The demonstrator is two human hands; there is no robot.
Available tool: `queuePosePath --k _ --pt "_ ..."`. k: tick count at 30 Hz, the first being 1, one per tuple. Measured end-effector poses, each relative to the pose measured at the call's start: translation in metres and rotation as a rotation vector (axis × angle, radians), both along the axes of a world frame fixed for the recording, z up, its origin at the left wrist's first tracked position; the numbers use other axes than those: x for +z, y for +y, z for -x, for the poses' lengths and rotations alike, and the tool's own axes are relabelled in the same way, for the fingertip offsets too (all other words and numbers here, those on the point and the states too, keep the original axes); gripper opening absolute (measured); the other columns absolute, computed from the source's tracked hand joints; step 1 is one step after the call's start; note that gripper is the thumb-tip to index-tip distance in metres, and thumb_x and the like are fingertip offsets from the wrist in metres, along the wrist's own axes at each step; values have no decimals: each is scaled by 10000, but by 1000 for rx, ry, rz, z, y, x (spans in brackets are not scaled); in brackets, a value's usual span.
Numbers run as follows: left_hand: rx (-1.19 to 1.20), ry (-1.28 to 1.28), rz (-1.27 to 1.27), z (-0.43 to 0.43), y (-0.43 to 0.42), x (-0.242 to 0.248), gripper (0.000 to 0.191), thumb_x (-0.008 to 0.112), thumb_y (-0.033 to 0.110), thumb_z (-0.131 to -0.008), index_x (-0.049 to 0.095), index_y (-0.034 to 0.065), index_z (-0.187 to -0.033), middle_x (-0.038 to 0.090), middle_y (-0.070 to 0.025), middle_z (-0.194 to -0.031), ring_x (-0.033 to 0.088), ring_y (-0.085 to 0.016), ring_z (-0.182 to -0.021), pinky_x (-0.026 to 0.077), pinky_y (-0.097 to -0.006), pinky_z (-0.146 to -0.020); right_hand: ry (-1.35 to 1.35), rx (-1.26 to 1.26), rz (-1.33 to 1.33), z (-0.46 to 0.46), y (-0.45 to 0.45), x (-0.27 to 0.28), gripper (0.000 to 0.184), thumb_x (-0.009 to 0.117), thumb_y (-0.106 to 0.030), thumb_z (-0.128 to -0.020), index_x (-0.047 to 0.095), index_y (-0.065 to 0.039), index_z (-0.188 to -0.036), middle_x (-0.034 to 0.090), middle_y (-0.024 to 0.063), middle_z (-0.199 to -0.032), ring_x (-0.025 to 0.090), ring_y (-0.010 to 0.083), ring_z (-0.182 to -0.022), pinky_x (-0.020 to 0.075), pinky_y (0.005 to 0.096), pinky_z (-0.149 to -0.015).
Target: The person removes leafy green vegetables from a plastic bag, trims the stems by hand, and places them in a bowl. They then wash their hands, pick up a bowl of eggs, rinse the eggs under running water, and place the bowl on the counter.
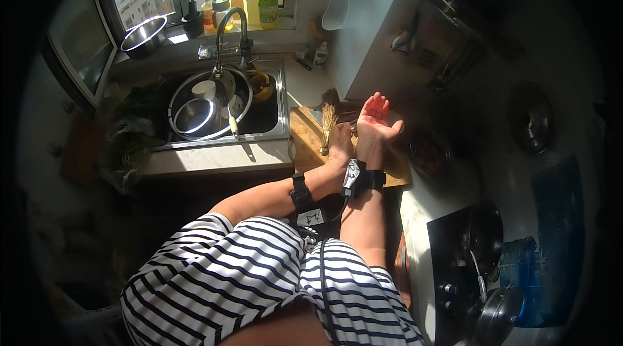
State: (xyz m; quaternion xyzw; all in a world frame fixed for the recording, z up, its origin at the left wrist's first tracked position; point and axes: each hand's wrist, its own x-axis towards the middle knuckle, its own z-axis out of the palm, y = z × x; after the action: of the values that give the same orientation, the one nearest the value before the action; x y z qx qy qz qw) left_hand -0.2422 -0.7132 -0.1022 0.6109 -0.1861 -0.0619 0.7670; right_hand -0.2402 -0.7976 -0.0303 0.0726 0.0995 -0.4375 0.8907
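Observation:
My right hand (pixel 377 119) is held palm up over the wooden cutting board (pixel 304 134), fingers apart and nothing in it. Close beside its wrist is my left hand (pixel 341 142), its fingers loosely bent; whether they grip anything cannot be made out. Just left of that hand lies a bound straw brush (pixel 329 119) on the board. A metal blade (pixel 316 115) shows partly behind the brush. Black straps with small modules circle both wrists, and a cable (pixel 344 209) runs between them.
A sink (pixel 281 102) at left holds a large metal basin (pixel 248 90) with bowls and a pot under the faucet (pixel 217 39). Bottles (pixel 267 3) line the sill by an open window (pixel 82 34). At right is a stove (pixel 440 268) with a wok (pixel 486 229) and lidded pan (pixel 499 314).

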Motion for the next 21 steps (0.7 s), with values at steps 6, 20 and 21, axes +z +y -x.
queuePosePath --k 6,20,21 --pt "-83 12 64 112 -54 22 346 445 285 -947 528 -18 -1092 535 -196 -1051 493 -303 -1022 378 -374 -922 571 -357 298 99 -65 -33 600 421 -586 -899 541 -16 -1044 624 138 -907 624 286 -781 522 392 -741" --pt "-632 1135 170 162 -154 7 569 374 486 -965 503 -11 -1210 492 -161 -1299 508 -312 -1155 413 -429 -971 148 -232 9 240 -164 -45 582 345 -510 -952 621 1 -922 648 94 -844 617 252 -813 513 396 -765" --pt "-704 1257 275 155 -162 15 607 355 494 -967 478 -28 -1252 468 -184 -1335 488 -328 -1191 401 -434 -1003 108 -207 0 243 -170 -45 585 341 -508 -954 620 6 -928 650 96 -842 617 250 -808 512 394 -758"
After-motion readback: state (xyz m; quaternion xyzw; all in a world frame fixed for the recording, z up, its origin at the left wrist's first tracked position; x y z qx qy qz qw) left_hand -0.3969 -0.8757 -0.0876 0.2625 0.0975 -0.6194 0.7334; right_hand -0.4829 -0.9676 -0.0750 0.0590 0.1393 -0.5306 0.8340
